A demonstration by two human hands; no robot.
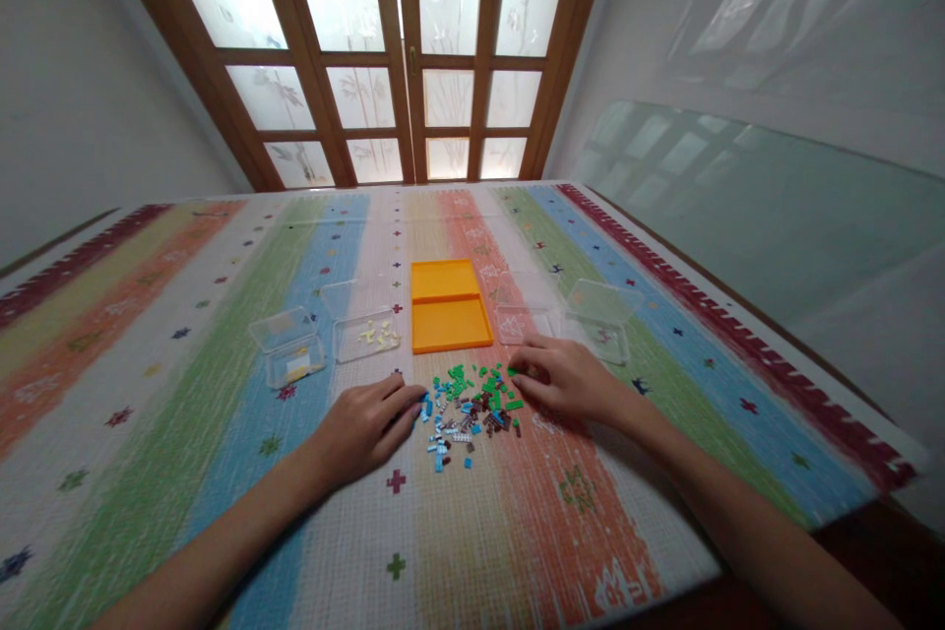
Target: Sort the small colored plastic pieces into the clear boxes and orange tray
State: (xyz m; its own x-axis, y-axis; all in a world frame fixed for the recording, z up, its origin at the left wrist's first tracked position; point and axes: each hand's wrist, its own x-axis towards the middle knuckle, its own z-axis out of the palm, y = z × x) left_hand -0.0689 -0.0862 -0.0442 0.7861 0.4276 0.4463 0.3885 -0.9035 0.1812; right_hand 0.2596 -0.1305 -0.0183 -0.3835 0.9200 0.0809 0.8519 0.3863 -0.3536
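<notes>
A loose heap of small building bricks (465, 413) lies on the tablecloth, green at the back, blue to the left, brown and grey in the middle. My left hand (369, 420) rests at the heap's left edge, thumb and forefinger drawn together beside some blue bricks (427, 408); whatever is between the fingertips is hidden. On the other side, my right hand (565, 377) bends over the heap's right edge. Its fingers are closed in a pinch at a small green brick (511, 371).
An orange two-part tray (452, 325) stands behind the heap. To its left are a clear box with pale yellow pieces (378, 335) and another open clear box (295, 362). Two more clear boxes (526, 323) (609, 340) stand right. A striped tablecloth (310, 551) covers the table.
</notes>
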